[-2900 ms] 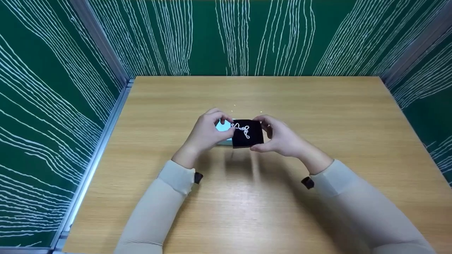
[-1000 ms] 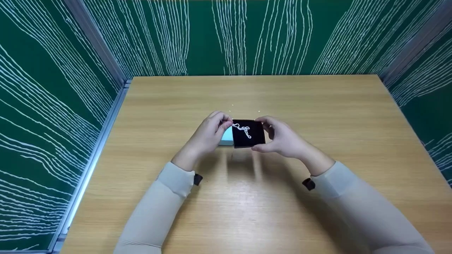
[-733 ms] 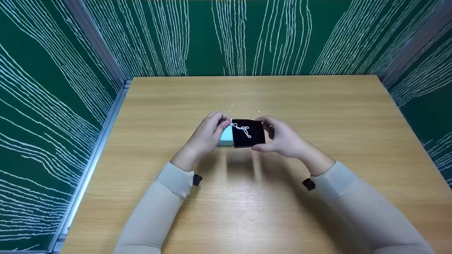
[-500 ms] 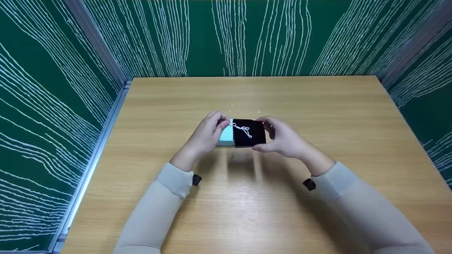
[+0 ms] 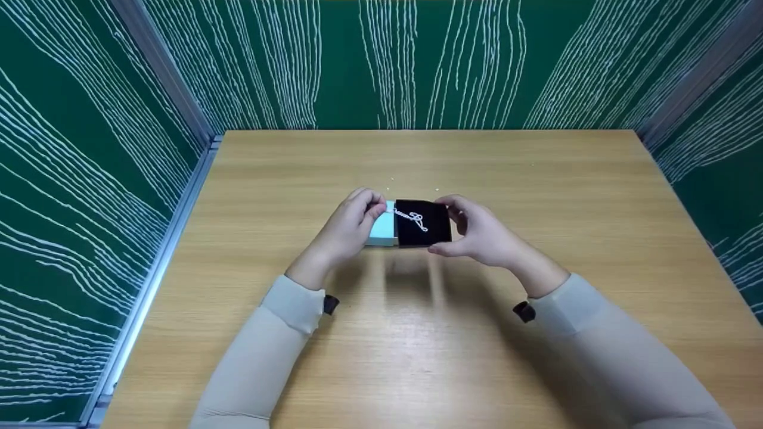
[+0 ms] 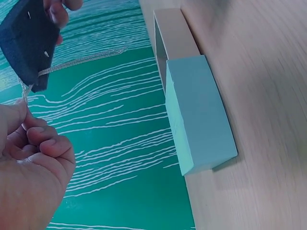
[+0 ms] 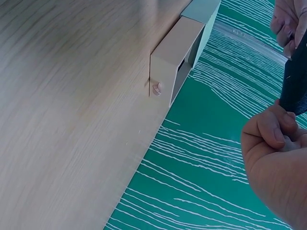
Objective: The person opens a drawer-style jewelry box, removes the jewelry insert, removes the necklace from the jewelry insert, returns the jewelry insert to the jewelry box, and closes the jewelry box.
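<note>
My left hand [image 5: 346,229] pinches the end of a thin silver chain [image 5: 411,217] between thumb and forefinger. The chain runs onto a black foam pad [image 5: 438,229], where part of it lies bunched. At the pad's right side, my right hand [image 5: 480,232] grips its edges between thumb and fingers. In the left wrist view the pad [image 6: 24,40] is tilted, held up apart from the small box. That box has a turquoise sleeve [image 6: 201,115] and a pale drawer [image 6: 176,33] slid partly out. From the head, the pad hides most of the drawer.
The box rests on a wooden table [image 5: 506,161]. A small pinkish tab [image 7: 157,88] shows on the drawer's end. Tiny white specks [image 5: 392,179] lie behind the hands. Green panels with white streaks [image 5: 346,65] border the table at the back and sides.
The left thumb and forefinger have come together on the chain's end and drawn slightly left. The right hand has moved the pad a little rightward, exposing more of the turquoise sleeve.
</note>
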Tool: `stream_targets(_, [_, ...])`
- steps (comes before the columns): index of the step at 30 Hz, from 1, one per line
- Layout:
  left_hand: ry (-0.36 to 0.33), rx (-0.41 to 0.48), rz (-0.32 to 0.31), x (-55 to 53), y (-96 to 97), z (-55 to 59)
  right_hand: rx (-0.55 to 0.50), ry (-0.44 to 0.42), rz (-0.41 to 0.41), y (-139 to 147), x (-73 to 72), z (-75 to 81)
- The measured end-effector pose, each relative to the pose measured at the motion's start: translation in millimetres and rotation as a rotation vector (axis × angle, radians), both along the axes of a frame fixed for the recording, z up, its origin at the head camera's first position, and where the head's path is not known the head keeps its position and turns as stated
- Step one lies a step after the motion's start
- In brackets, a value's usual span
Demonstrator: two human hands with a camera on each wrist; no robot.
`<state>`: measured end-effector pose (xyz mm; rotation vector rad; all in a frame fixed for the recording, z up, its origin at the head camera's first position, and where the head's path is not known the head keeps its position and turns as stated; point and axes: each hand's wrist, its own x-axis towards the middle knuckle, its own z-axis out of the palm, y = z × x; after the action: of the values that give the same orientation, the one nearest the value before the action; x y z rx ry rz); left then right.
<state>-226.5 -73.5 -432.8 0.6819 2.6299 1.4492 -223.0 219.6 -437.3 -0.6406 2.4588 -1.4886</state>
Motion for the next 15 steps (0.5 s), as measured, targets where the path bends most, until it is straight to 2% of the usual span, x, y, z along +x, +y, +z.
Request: stream_targets(15, [0.007, 0.023, 0.016, 0.2, -1.8, -0.3, 0.077, -0.013, -0.037, 6.6, -1.8, 0.1])
